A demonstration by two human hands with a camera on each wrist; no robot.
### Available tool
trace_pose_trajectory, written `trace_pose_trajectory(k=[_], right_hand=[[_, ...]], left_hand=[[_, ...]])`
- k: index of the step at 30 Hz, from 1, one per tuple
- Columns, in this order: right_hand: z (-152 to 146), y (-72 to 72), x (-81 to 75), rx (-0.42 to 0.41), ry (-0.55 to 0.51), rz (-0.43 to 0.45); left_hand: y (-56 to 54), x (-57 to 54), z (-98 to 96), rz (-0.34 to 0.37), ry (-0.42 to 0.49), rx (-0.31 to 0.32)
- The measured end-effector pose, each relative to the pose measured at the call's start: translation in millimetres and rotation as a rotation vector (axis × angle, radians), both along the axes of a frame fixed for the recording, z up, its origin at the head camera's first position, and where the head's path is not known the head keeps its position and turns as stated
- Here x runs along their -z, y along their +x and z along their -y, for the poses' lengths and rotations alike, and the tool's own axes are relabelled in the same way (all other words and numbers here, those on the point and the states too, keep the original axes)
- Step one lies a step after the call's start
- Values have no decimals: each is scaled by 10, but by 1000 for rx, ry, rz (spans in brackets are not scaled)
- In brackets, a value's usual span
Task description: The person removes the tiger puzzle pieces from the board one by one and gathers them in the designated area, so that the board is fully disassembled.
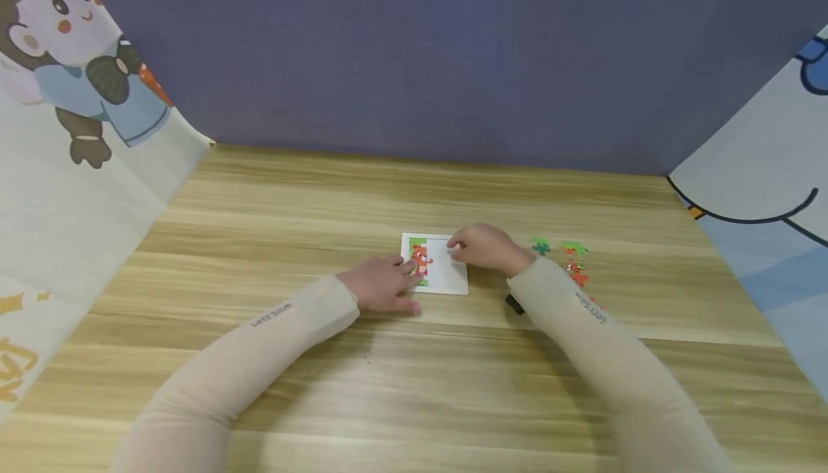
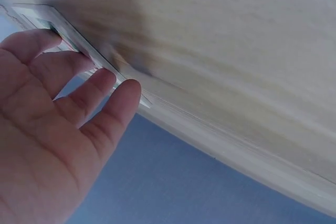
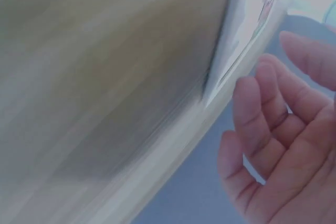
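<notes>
A white puzzle tray [image 1: 445,272] lies flat on the table. Its left part carries joined jigsaw pieces [image 1: 420,252] with an orange cartoon animal on green; the right part shows bare white. From the left, my left hand [image 1: 382,285] rests its spread fingertips on these pieces, covering some of them. In the left wrist view, the fingers [image 2: 123,100] are slightly bent along the tray's edge. My right hand [image 1: 488,246] hovers at the tray's upper right, fingers loosely bent. The right wrist view shows its fingers [image 3: 247,103] with nothing between them and the thumb.
Right of the tray lie loose jigsaw pieces: a dark green one [image 1: 540,246], a light green one [image 1: 574,247] and orange ones [image 1: 578,276], partly behind the right sleeve. A small black object [image 1: 514,305] sits beside that sleeve. A dark blue panel [image 1: 414,56] stands behind the wooden table [image 1: 310,200].
</notes>
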State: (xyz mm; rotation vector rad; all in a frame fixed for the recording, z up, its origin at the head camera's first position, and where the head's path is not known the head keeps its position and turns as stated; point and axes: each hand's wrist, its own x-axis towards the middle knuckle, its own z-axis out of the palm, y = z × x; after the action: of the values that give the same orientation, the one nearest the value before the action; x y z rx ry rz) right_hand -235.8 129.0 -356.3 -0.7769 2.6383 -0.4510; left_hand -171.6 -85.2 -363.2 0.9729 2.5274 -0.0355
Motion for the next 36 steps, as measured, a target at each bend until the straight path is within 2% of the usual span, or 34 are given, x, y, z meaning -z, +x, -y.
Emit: trace_pose_trajectory(k=[4, 12, 22, 31, 36], right_hand=[[199, -30, -11, -32, 61, -18], [378, -52, 11, -7, 62, -15], [454, -45, 36, 12, 59, 60], [429, -93, 118, 113, -114, 157], [400, -127, 162, 220, -216, 256]], left_hand=[[0, 9, -4, -33, 10, 12], [-1, 10, -12, -50, 31, 17], [0, 20, 12, -58, 16, 45], [7, 1, 22, -35, 6, 36], [7, 6, 11, -17, 7, 13]])
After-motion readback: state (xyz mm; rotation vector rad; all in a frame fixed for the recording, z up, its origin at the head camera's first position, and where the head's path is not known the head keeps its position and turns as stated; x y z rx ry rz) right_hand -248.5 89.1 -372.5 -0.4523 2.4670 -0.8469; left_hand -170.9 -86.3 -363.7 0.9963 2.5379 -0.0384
